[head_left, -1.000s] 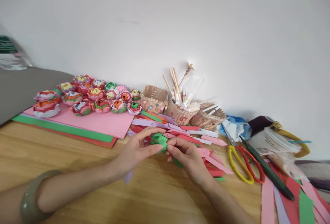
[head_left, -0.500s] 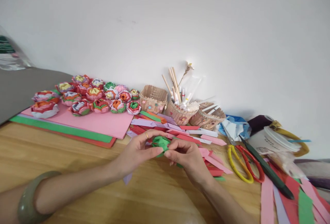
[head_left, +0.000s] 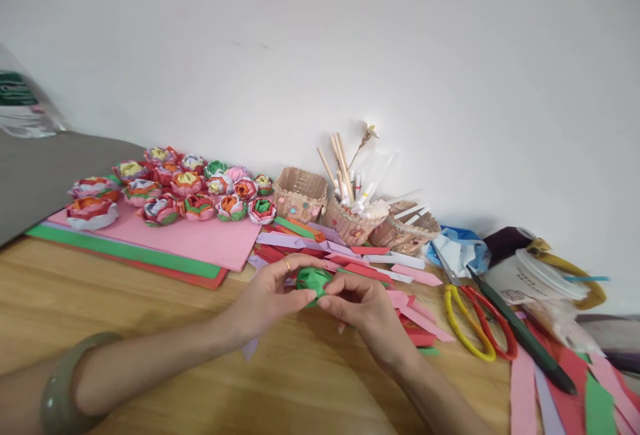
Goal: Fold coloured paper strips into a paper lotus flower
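Near the middle of the view, a small green folded paper piece (head_left: pixel 313 279) is held above the wooden table (head_left: pixel 210 381). My left hand (head_left: pixel 273 298), with a ring on one finger, grips its left side between thumb and fingers. At its right edge, my right hand (head_left: pixel 361 305) pinches it with thumb and forefinger. Folded paper strips (head_left: pixel 417 274) in pink, red, white and purple lie just behind and right of my hands. The underside of the green piece is hidden.
Several paper flowers (head_left: pixel 187 183) rest on stacked coloured sheets (head_left: pixel 210 241) at the left. Behind stand woven-looking baskets (head_left: pixel 299 201), one holding sticks and pens. Scissors (head_left: pixel 470 321), a white tub (head_left: pixel 530 278) and loose paper strips (head_left: pixel 523 388) lie at the right.
The whole scene has shifted slightly right in the view. Both hands keep their hold on the green piece; a green tip seen earlier below my right fingers no longer shows.
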### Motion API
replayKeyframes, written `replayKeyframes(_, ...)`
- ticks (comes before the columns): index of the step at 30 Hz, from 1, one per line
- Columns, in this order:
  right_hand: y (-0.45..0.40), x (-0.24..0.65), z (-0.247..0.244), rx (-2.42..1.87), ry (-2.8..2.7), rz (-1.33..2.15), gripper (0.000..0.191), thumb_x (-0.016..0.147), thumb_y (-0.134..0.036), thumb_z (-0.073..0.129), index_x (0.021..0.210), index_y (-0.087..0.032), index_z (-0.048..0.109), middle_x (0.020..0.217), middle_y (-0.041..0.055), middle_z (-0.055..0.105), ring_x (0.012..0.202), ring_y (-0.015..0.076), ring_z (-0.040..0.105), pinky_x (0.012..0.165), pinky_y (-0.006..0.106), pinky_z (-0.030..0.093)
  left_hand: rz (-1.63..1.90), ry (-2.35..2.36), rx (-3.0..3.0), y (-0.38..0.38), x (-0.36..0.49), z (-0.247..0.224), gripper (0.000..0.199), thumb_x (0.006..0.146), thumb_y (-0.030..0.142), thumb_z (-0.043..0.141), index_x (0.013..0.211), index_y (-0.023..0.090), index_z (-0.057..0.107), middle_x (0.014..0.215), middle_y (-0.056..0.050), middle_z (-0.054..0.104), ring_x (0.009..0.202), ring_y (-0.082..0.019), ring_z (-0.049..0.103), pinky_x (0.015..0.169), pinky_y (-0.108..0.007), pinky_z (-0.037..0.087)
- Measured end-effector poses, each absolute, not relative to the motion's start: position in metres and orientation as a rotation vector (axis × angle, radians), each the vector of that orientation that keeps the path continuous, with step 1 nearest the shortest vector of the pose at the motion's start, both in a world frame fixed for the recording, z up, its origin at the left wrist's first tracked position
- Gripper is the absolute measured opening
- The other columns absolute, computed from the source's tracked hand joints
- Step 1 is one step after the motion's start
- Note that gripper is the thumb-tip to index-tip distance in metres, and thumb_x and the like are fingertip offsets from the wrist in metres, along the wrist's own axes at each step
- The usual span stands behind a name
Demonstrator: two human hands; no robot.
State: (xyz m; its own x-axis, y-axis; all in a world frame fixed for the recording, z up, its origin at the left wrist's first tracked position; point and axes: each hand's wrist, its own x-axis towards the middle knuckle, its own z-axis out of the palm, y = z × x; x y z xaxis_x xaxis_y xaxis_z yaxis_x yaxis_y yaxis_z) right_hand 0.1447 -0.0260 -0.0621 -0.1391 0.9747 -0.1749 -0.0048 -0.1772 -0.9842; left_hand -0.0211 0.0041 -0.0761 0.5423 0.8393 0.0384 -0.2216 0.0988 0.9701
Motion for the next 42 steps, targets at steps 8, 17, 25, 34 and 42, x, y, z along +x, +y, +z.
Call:
replayKeyframes(8,-0.027,0.143,-0.058,-1.274,-1.232,1.476,0.026,0.06,-0.038,0.079,0.063,-0.016,0.066,0.054,-0.0059,0.052,0.036,0.0033,0.043,0.035,0.018,0.035,0.868,0.615,1.212,0.005,-0.021,-0.077,0.033,0.07,0.015,0.061,0.102,0.021,0.064,0.111,-0.004,0.066,0.101,-0.021,0.06,0.089,-0.035,0.046)
replayKeyframes(17,-0.026,0.142,-0.056,-1.34,-1.219,1.486,0.031,0.052,-0.034,0.084,0.054,-0.015,0.06,0.05,-0.0064,0.051,0.039,0.0042,0.044,0.036,0.016,0.039,0.845,0.607,1.206,0.003,-0.022,-0.072,0.033,0.069,0.014,0.062,0.102,0.021,0.064,0.113,-0.004,0.063,0.108,-0.022,0.056,0.091,-0.034,0.043)
replayKeyframes(25,-0.028,0.142,-0.054,-1.376,-1.308,1.391,0.03,0.058,-0.042,0.079,0.061,-0.015,0.065,0.055,-0.0044,0.051,0.04,0.0046,0.041,0.036,0.018,0.035,0.881,0.583,1.19,0.006,-0.023,-0.076,0.029,0.072,0.016,0.064,0.101,0.021,0.064,0.111,-0.004,0.063,0.109,-0.021,0.054,0.094,-0.033,0.041)
replayKeyframes(34,-0.027,0.147,-0.045,-1.413,-1.426,1.274,0.023,0.068,-0.038,0.073,0.065,-0.016,0.068,0.057,-0.0034,0.05,0.043,0.0049,0.038,0.038,0.019,0.027,0.8,0.64,1.025,0.006,-0.023,-0.078,0.034,0.08,0.03,0.06,0.113,0.023,0.058,0.122,-0.006,0.058,0.114,-0.024,0.051,0.085,-0.035,0.047)
replayKeyframes(42,-0.028,0.148,-0.042,-1.446,-1.474,1.263,0.016,0.067,-0.029,0.071,0.061,-0.015,0.065,0.056,-0.0035,0.052,0.048,0.0059,0.038,0.043,0.02,0.028,0.736,0.607,0.901,0.007,-0.023,-0.078,0.034,0.073,0.027,0.069,0.105,0.022,0.06,0.116,-0.006,0.06,0.09,-0.018,0.06,0.07,-0.029,0.05)
